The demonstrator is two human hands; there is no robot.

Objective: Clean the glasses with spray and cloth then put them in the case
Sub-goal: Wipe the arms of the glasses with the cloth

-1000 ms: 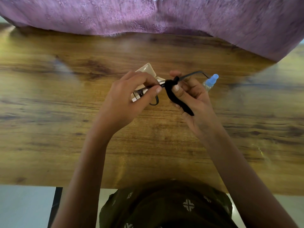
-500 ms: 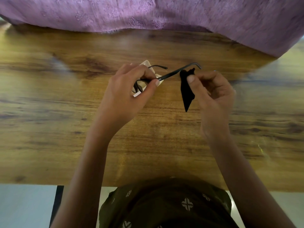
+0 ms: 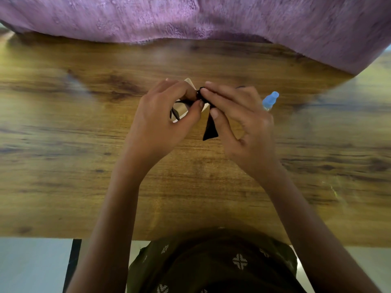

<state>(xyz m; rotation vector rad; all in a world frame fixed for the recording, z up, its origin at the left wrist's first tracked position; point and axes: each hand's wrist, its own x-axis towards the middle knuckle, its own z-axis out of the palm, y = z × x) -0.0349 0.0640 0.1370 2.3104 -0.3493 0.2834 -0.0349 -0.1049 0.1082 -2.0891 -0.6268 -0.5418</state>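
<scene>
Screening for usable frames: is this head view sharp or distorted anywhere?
Head view: motion blur streaks the brown wooden table and blue-capped spray bottle; left hand, right hand and black cleaning cloth read clearer; wide-angle lens bows the table's edges.

Purple fabric [image 3: 190,17] lies on the wooden table [image 3: 63,176].

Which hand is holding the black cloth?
The right hand pinches the black cloth, whose tail hangs beside its thumb; the left hand grips the glasses instead.
</scene>
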